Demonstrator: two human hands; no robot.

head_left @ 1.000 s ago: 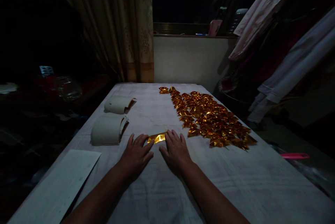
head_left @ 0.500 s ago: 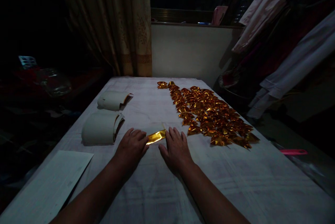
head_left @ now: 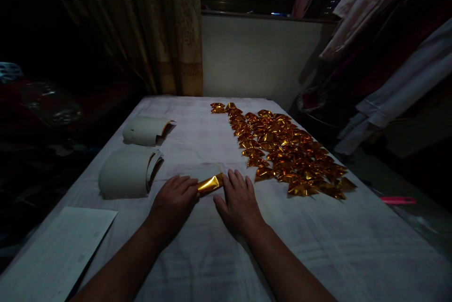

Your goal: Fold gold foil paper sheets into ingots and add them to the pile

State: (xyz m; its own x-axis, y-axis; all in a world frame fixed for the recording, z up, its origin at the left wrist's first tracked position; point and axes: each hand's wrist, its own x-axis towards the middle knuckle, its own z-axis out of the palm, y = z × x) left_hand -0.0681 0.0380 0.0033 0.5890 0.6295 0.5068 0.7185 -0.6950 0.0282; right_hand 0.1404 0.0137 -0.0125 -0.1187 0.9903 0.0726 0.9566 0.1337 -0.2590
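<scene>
A folded strip of shiny gold foil paper [head_left: 211,184] lies slightly slanted on the cloth-covered table between my hands. Curled fingers of my left hand [head_left: 173,201] close on its left end. At the other end rests my right hand [head_left: 239,201], palm down, its fingers stretched out against the strip and its thumb apart. Under the fingertips, both ends of the strip are partly hidden. To the right of my hands spreads a large group of folded gold foil pieces [head_left: 282,144], several of them overlapping.
Two curled stacks of pale sheets, a nearer one [head_left: 123,172] and a farther one [head_left: 141,130], stand on the left. A flat pale board [head_left: 60,250] lies at the near left. Behind the table [head_left: 197,137] are a curtain [head_left: 169,34] and wall; clothes [head_left: 399,90] hang at right.
The gold strip looks more rounded and creased than before, with its middle raised. Both hands keep nearly the same places. The view has shifted slightly.
</scene>
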